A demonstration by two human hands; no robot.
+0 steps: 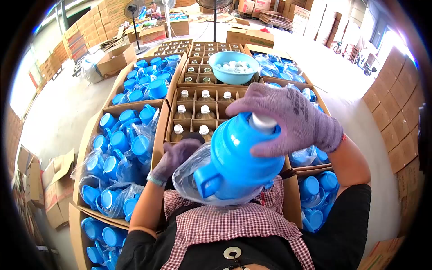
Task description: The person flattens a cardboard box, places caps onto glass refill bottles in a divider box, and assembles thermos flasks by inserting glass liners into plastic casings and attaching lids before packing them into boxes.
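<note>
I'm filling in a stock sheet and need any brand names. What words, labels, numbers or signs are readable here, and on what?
No text can be read with certainty.
Right hand, gloved: dark print on the back, too blurred to read.
Boxes at the far back: red print, too small to read.
Blue jug: no lettering shows on the visible side.

We've got room over the see-through white-capped bottles [205, 112]; chunky bright-blue plastic jug [240, 155] blocks our right, round pale-blue plastic basin [233, 78] the back.
</note>
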